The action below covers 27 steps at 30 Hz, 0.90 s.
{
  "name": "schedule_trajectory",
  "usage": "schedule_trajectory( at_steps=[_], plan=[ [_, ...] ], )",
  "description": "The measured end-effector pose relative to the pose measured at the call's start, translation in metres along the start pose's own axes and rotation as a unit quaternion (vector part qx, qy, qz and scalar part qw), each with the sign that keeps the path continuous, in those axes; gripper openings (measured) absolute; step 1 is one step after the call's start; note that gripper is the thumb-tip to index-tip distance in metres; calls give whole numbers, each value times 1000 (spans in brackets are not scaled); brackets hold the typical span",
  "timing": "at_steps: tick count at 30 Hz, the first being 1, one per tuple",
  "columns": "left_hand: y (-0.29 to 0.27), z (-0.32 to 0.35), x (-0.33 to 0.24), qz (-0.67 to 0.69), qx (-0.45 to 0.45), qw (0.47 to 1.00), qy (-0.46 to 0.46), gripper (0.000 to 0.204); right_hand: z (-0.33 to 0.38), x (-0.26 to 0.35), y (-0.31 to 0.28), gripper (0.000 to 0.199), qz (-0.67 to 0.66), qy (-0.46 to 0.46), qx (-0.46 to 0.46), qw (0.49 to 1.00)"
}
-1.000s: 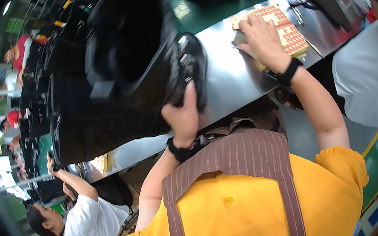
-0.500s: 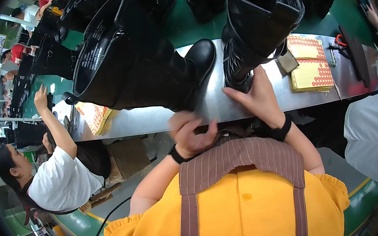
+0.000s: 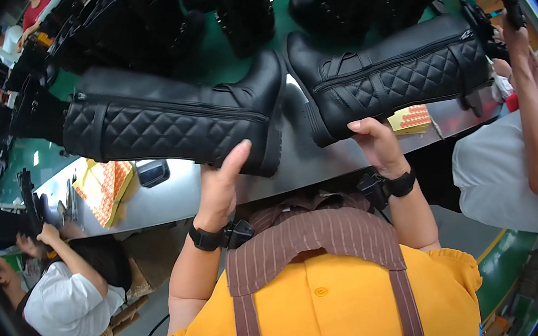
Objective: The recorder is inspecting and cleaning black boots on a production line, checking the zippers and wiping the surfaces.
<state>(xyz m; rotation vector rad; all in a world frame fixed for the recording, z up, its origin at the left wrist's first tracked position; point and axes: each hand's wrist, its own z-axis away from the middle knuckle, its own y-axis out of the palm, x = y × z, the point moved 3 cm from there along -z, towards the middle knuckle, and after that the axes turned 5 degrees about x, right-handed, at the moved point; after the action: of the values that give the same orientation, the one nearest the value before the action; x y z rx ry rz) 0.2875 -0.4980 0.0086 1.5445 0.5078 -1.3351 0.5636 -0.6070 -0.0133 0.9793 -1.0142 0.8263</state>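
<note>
Two tall black boots lie sideways over the metal table (image 3: 176, 202), toes away from me and soles facing each other. Quilted panels and long zippers show on both shafts. My left hand (image 3: 221, 186) grips the left boot (image 3: 164, 123) from below near the heel, thumb up against its side and fingers hidden underneath. Under the right boot (image 3: 398, 77), also near the heel, my right hand (image 3: 382, 145) is closed with its thumb on the near edge; its other fingers are mostly hidden. The soles stand a small gap apart at the toes.
Yellow-and-red patterned paper (image 3: 104, 187) lies at the left beside a dark tray-like item (image 3: 153, 172). Another paper stack (image 3: 409, 119) is partly behind the right boot. More black boots (image 3: 244, 11) line the green surface beyond. Co-workers in white sit on both sides.
Both boots have turned from showing their open tops to lying sideways, with quilted zipper sides visible. My left hand, blurred and close to the left boot before, now holds it.
</note>
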Motion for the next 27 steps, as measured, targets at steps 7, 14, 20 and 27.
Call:
schedule_trajectory(
  at_steps=[7, 14, 20, 27],
  plan=[
    [38, -10, -15, 105, -3, 992, -67, 40, 16, 28, 34, 23, -257, -9, 71, 964],
    [67, -12, -19, 171, 14, 984, -40, 43, 13, 30, 51, 28, -276, -33, 85, 957],
    [72, -12, -21, 166, 33, 984, -54, 53, 13, 36, 59, 31, -279, -12, 65, 958],
    [62, -15, -15, 175, 52, 982, -50, 46, 6, 22, 49, 43, -249, -45, 131, 958]
  ],
)
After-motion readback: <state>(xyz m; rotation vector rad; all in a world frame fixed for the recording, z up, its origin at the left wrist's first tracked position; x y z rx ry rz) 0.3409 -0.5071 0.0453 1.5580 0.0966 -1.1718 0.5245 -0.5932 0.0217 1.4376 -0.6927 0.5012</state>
